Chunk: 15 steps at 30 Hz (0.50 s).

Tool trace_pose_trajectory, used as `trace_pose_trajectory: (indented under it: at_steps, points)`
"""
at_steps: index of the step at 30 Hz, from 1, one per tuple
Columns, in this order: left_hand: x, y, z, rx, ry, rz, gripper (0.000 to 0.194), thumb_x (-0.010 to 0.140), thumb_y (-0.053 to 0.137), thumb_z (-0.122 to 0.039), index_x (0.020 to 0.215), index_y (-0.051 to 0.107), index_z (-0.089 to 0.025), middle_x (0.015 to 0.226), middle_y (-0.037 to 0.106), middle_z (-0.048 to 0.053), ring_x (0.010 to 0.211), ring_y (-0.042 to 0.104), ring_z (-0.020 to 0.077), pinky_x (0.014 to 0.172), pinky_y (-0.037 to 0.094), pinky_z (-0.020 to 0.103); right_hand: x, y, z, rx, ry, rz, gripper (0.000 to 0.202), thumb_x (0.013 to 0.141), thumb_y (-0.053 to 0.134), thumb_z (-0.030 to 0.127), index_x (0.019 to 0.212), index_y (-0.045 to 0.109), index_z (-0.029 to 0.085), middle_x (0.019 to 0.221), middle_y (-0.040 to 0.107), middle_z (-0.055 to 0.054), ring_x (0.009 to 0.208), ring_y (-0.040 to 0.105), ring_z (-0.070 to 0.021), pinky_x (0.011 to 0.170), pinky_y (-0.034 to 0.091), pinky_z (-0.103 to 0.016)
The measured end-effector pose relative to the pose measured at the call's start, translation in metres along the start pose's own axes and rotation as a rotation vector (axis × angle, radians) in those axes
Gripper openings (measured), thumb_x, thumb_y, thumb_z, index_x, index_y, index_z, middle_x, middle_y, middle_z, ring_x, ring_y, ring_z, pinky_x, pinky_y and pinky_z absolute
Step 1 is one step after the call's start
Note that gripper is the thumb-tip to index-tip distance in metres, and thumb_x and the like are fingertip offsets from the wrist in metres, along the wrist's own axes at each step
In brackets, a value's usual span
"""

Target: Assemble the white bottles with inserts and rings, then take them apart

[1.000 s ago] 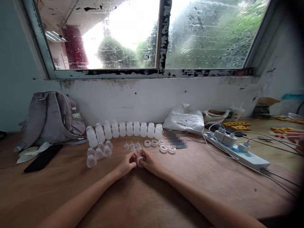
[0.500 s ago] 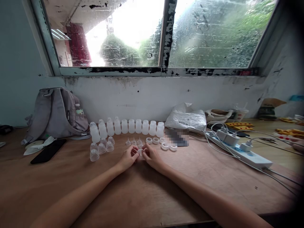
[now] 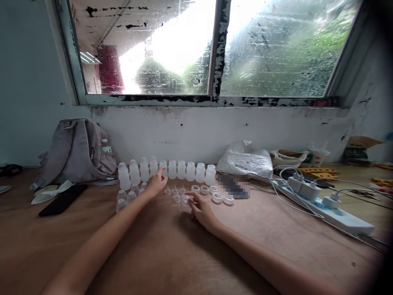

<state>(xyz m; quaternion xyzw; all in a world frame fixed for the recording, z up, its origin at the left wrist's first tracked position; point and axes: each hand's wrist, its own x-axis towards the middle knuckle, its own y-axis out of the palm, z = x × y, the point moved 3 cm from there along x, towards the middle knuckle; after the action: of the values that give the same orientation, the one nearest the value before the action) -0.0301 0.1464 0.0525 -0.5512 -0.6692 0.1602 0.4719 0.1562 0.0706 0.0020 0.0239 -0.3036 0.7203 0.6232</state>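
Leftmost, clear caps stand near; the left hand, finger and thumb apart, is at a far bottle; teats lie nearer; the right hand's curled fingers meet another teat, grip unclear; rings lie right.

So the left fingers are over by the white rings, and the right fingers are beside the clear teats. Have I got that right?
Not quite: the left fingers are in front of the row of bottles, not by the white rings. The head view shows this. The right fingers are beside the clear teats, as you say.
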Motion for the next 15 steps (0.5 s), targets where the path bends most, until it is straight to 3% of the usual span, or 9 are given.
trace_pose_trajectory:
  at_steps: [3,6,11,15]
  points:
    - [0.034,0.001,0.009,0.076,-0.036,0.031,0.052,0.075,0.048,-0.021,0.124,0.032,-0.016,0.077,0.062,0.005,0.073,0.058,0.0189,0.068,0.039,0.026,0.000,0.000,-0.001,0.043,0.021,0.015,0.024,0.080,0.041,0.030,0.101,0.049,0.021,0.067,0.050,0.002,0.039,0.046,-0.0058,0.035,0.036,-0.017]
    - [0.049,0.006,0.012,0.135,-0.044,0.036,0.046,0.078,0.046,-0.020,0.121,0.035,-0.008,0.083,0.060,0.008,0.076,0.057,0.0178,0.071,0.037,0.026,0.000,0.000,0.001,0.147,0.049,0.059,0.026,0.077,0.046,0.027,0.102,0.048,0.022,0.077,0.052,0.001,0.042,0.048,-0.0051,0.036,0.038,-0.017]
    - [0.045,0.009,0.003,0.220,0.035,-0.037,0.025,0.082,0.040,-0.020,0.102,0.049,-0.009,0.099,0.053,0.014,0.088,0.054,0.0242,0.075,0.038,0.032,-0.001,-0.001,0.005,0.369,0.109,0.113,0.037,0.076,0.048,0.037,0.109,0.041,0.023,0.084,0.050,-0.001,0.051,0.055,-0.0086,0.035,0.040,-0.017]
    - [0.025,-0.007,-0.010,0.237,0.187,-0.128,0.016,0.082,0.040,-0.022,0.091,0.052,-0.017,0.116,0.042,0.013,0.106,0.043,0.0274,0.085,0.035,0.039,0.001,-0.001,0.004,0.426,0.156,0.091,0.036,0.077,0.045,0.046,0.105,0.041,0.023,0.072,0.047,0.002,0.054,0.057,-0.0117,0.036,0.042,-0.019]
